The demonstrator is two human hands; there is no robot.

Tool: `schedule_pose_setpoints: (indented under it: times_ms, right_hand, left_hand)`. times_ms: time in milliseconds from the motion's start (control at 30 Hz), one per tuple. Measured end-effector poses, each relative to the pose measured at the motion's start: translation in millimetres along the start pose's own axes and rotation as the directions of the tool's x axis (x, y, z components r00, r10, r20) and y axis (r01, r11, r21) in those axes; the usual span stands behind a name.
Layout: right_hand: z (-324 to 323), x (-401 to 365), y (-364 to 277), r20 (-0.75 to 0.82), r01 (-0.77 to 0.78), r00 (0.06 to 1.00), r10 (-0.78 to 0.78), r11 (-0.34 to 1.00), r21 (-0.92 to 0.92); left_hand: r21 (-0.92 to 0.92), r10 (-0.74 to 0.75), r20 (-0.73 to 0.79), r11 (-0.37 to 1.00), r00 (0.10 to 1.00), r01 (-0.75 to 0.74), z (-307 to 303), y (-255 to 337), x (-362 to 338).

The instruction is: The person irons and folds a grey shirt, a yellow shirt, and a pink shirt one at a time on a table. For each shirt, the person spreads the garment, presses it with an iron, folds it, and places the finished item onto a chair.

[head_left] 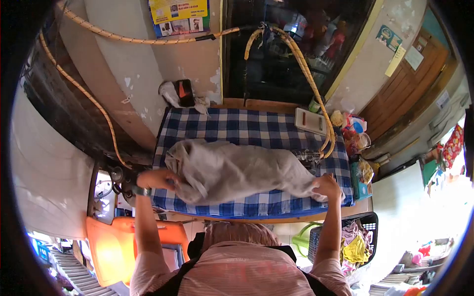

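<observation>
Grey cloth being held over checked cover, pinched by right hand; left hand at edge, grip unclear.

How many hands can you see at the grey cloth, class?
2: the left hand at the left end of the grey cloth, the right hand at its narrower right end.

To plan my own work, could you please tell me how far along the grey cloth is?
Looks done: the grey cloth is laid lengthwise on the checked cover. In hand: its opposite ends, with the left hand and right hand there. Probably left: smoothing, as it is creased and bunched. Whether the clothes in the basket await handling, I cannot tell.
</observation>
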State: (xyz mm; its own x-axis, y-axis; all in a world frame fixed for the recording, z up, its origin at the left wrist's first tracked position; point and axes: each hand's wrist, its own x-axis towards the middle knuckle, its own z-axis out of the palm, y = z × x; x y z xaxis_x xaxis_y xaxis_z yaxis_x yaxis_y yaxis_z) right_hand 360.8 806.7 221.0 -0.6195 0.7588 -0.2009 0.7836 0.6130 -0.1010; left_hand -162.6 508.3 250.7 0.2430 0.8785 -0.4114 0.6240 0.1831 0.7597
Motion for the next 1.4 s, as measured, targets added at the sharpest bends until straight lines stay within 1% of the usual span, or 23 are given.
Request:
schedule_pose_setpoints:
  times_ms: [33, 67, 133, 167, 233, 267, 333, 367, 467, 500, 533, 567, 700, 767, 800, 867, 900, 933, 967, 1000, 1133, 1333, 1400]
  right_hand:
    - [8, 1, -4, 0.14, -0.074, 0.987, 0.073, 0.997, 0.001]
    - [17, 12, -7, 0.152, -0.073, 0.986, 0.072, 0.997, 0.005]
    - [44, 51, -12, -0.462, 0.167, 0.886, -0.04, 0.957, 0.238]
    - [56, 65, -15, -0.456, 0.165, 0.889, -0.039, 0.957, 0.239]
    - [71, 93, -18, -0.559, 0.259, 0.796, -0.231, 0.965, -0.031]
    - [74, 102, -16, -0.555, 0.266, 0.797, -0.238, 0.964, -0.032]
    - [74, 115, -15, -0.52, 0.135, 0.838, -0.166, 0.986, -0.097]
    - [75, 120, -22, -0.652, 0.021, 0.741, -0.16, 0.976, -0.216]
    - [68, 107, -64, -0.745, -0.047, 0.665, 0.06, 0.998, 0.039]
    - [80, 102, -77, -0.756, -0.034, 0.635, 0.159, 0.983, 0.178]
    - [97, 98, -85, -0.667, -0.029, 0.725, 0.17, 0.976, 0.217]
    - [118, 93, -86, -0.562, -0.034, 0.808, 0.178, 0.966, 0.257]
    - [182, 78, -49, -0.408, 0.015, 0.906, 0.109, 0.957, 0.289]
    - [157, 51, -31, -0.176, -0.039, 0.955, 0.24, 0.689, 0.724]
    - [154, 38, -18, -0.171, -0.043, 0.955, 0.242, 0.684, 0.728]
    - [153, 10, 6, 0.145, -0.153, 0.985, 0.096, 0.875, 0.459]
    - [153, 5, 6, 0.153, -0.166, 0.983, 0.106, 0.873, 0.458]
    - [153, 6, 2, -0.013, -0.009, 1.0, 0.015, 0.923, 0.384]
    - [152, 8, -5, -0.171, 0.139, 0.981, -0.094, 0.95, 0.28]
    - [143, 16, -25, -0.263, 0.115, 0.965, -0.002, 0.901, 0.419]
    - [147, 52, -103, -0.482, 0.197, 0.876, 0.0, 0.912, 0.359]
    - [167, 65, -142, -0.42, 0.122, 0.906, 0.043, 0.925, 0.359]
    - [158, 60, -139, -0.457, 0.132, 0.885, 0.092, 0.891, 0.435]
  left_hand:
    - [-0.101, 0.037, 0.067, 0.994, 0.997, -0.03, 27, -68, 12]
    - [0.031, -0.122, 0.052, 0.992, 0.991, 0.121, 46, -96, 14]
    - [-0.109, -0.315, -0.123, 0.947, 0.941, 0.303, 85, -127, 31]
    - [-0.112, -0.318, -0.117, 0.945, 0.941, 0.306, 104, -143, 48]
    - [-0.161, -0.427, -0.599, 0.893, 0.677, 0.421, 136, -158, 85]
    - [-0.168, -0.434, -0.598, 0.89, 0.673, 0.425, 143, -142, 95]
    - [-0.034, -0.365, -0.861, 0.737, 0.355, 0.675, 153, -111, 111]
    - [-0.041, -0.375, -0.857, 0.732, 0.353, 0.68, 156, -113, 113]
    - [-0.21, -0.432, -0.838, 0.819, 0.333, 0.535, 160, -124, 116]
    - [-0.275, -0.361, -0.896, 0.909, 0.26, 0.312, 157, -110, 104]
    - [-0.299, -0.307, -0.937, 0.951, 0.167, 0.072, 158, -101, 97]
    - [-0.536, -0.465, -0.841, 0.789, 0.277, -0.3, 160, -114, 91]
    - [-0.679, -0.558, -0.715, 0.697, 0.42, -0.231, 160, -96, 17]
    - [-0.254, -0.269, -0.789, 0.961, 0.553, 0.104, 184, -139, -23]
    - [-0.253, -0.271, -0.786, 0.961, 0.556, 0.11, 189, -139, -34]
    - [-0.256, -0.565, -0.419, 0.824, 0.71, 0.505, 197, -136, -48]
    - [-0.082, -0.342, -0.594, 0.926, 0.728, 0.368, 203, -147, -43]
    - [-0.079, -0.34, -0.585, 0.927, 0.736, 0.366, 196, -136, -31]
    - [0.028, -0.209, -0.787, 0.928, 0.58, 0.372, 177, -109, -3]
    - [0.128, -0.04, -0.921, 0.908, 0.387, 0.4, 162, -85, 25]
    - [0.241, 0.143, -0.84, 0.963, 0.523, 0.122, 141, -38, 126]
    - [0.616, 0.507, -0.767, 0.752, 0.393, 0.232, 141, -26, 221]
    - [0.502, 0.337, -0.679, 0.861, 0.652, 0.078, 123, -39, 227]
